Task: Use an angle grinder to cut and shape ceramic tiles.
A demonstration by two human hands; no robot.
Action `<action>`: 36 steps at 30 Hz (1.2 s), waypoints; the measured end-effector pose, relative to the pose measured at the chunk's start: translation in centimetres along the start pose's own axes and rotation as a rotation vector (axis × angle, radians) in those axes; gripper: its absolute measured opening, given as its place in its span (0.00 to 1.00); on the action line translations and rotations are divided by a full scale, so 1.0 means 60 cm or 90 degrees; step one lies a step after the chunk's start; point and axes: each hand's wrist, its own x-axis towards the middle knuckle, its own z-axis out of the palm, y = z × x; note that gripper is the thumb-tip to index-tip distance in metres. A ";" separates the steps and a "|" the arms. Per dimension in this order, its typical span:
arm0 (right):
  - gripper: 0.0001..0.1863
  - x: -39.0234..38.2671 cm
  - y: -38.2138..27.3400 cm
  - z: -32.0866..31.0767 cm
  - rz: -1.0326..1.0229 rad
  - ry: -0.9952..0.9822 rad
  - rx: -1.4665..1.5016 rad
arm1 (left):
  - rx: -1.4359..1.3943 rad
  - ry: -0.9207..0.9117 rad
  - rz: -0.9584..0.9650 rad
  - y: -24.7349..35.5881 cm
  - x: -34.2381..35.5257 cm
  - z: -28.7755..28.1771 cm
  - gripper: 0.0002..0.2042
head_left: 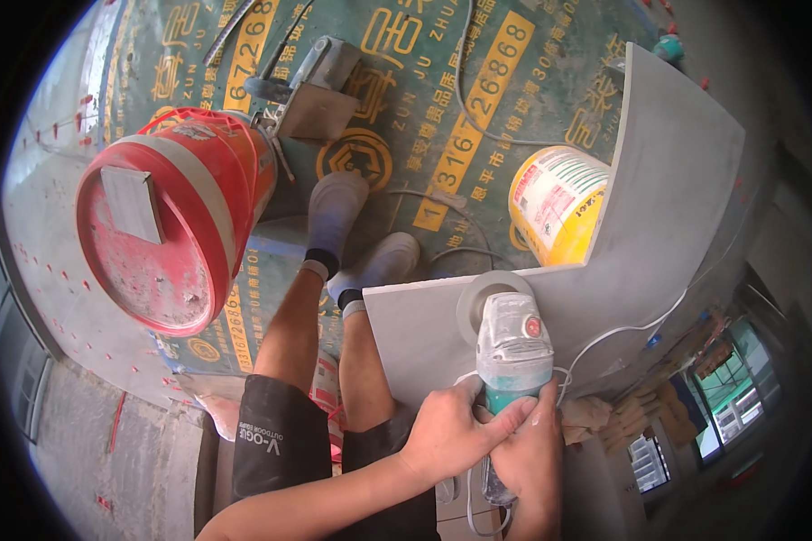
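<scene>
Green floor sheet (401,167) beyond grey slab (641,257), grinder (512,347) overlapping slab's edge, left hand (458,428) and right hand (530,451) gripping grinder

From my remote station I register the angle grinder (514,347), lower centre, as dusty off-white with a teal band and a round red spot; its disc (468,311) is grey. I read the slab (663,198), right of centre, as plain grey. Upper left: bucket (209,185), red with a pale band. Upper right: tub (564,203), yellow, white label with green stripes. Floor sheet (404,171), upper centre: green, patterned with yellow lettering and ring emblems. Shorts (280,410), lower left: black, white lettering. Lower right, the window (729,383) appears green-tinted, though rim distortion limits certainty.
</scene>
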 end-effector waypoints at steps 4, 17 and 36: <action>0.44 0.003 0.026 -0.001 -0.030 0.019 -0.002 | -0.018 -0.013 -0.006 0.004 0.001 0.005 0.33; 0.36 -0.037 -0.071 0.035 -0.144 -0.182 -0.075 | -0.155 0.096 -0.088 -0.031 -0.083 -0.074 0.30; 0.35 -0.011 -0.068 -0.031 -0.015 -0.128 -0.113 | -0.091 0.001 -0.094 0.014 -0.022 -0.032 0.32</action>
